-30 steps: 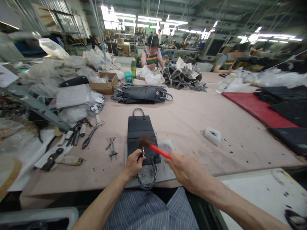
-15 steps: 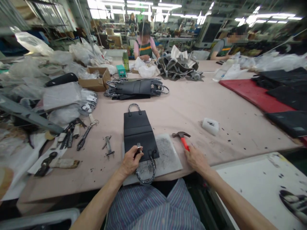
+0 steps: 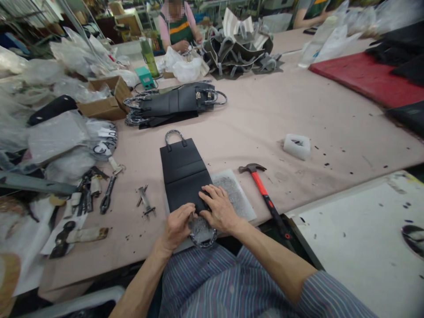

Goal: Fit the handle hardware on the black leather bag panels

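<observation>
A black bag panel [image 3: 183, 172] lies unfolded before me, with a wrapped loop handle at its far end and another wrapped handle [image 3: 203, 242] at its near end. My left hand [image 3: 177, 225] is closed at the near left corner, its fingertips pinched together; what they hold is mostly hidden. Spread over the near right part of the panel, my right hand [image 3: 218, 210] rests with fingers apart. Partly under the panel is a scarred white board [image 3: 236, 194]. To the right lies a claw hammer [image 3: 261, 185], released, its red and black handle reaching past the table edge.
Left of the panel lie metal tools [image 3: 145, 201], pliers-like tools [image 3: 107, 194] and a mallet [image 3: 82, 236]. Stacked black panels [image 3: 175, 101] lie beyond. A white foam block [image 3: 296, 146] and a red board [image 3: 367, 79] are to the right. A person [image 3: 179, 28] works across the table.
My right hand has let go of the hammer and moved left onto the panel. My left hand, which held a short metal tool upright, has turned palm down. The view has tilted downward.
</observation>
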{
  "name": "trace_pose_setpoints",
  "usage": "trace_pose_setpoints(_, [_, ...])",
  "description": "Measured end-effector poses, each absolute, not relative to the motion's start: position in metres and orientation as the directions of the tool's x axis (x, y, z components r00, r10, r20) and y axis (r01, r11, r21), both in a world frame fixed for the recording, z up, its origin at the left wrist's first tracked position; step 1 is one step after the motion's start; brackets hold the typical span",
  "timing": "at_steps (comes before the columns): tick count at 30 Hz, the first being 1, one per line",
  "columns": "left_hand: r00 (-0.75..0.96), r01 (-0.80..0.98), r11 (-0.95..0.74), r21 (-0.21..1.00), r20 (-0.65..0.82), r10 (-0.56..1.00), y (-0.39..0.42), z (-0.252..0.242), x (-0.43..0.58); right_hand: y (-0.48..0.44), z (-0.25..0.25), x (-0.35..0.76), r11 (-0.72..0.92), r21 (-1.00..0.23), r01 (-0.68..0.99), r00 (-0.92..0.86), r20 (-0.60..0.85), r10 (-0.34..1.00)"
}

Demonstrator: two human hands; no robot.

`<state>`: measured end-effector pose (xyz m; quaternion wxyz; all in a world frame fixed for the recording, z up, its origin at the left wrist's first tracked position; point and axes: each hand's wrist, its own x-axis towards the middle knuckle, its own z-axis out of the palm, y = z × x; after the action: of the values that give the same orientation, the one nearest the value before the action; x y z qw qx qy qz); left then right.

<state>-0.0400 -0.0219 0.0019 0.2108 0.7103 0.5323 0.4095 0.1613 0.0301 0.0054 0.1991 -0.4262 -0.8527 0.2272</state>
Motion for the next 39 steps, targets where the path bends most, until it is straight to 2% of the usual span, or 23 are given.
trace_pose_setpoints(3, [-0.366,0.388,-0.090,0.917,0.243,0.898,-0.019,-0.001,-0.042,0.032,0.006,0.164,0.527,-0.564,0.636,-0.557,0.138,0.819])
trace_pose_setpoints(5, [-0.500,0.217,-0.016,0.976,0.126,0.857,-0.015,0.000,-0.046,0.033,0.008,0.163,0.527,-0.561,0.638,-0.560,0.133,0.818])
trace_pose_setpoints(7, [-0.441,0.189,-0.005,0.982,0.089,0.893,-0.013,0.004,-0.048,0.033,0.009,0.162,0.529,-0.560,0.638,-0.561,0.133,0.817])
trace_pose_setpoints(9, [-0.324,0.249,-0.018,0.968,0.101,0.941,-0.014,0.007,-0.047,0.032,0.009,0.162,0.531,-0.560,0.636,-0.560,0.139,0.817])
trace_pose_setpoints(12, [-0.244,0.307,-0.064,0.949,0.144,0.959,-0.015,0.009,-0.040,0.031,0.007,0.162,0.532,-0.563,0.633,-0.557,0.147,0.817])
trace_pose_setpoints(24, [-0.179,0.456,-0.088,0.885,0.189,0.966,-0.014,0.005,-0.036,0.031,0.009,0.163,0.526,-0.560,0.640,-0.556,0.135,0.820])
trace_pose_setpoints(33, [-0.186,0.462,-0.093,0.882,0.199,0.962,-0.013,0.006,-0.033,0.031,0.010,0.163,0.515,-0.578,0.633,-0.547,0.138,0.826])
trace_pose_setpoints(39, [-0.144,0.521,-0.163,0.838,0.274,0.951,-0.015,0.001,-0.034,0.031,0.009,0.164,0.520,-0.578,0.629,-0.545,0.149,0.825])
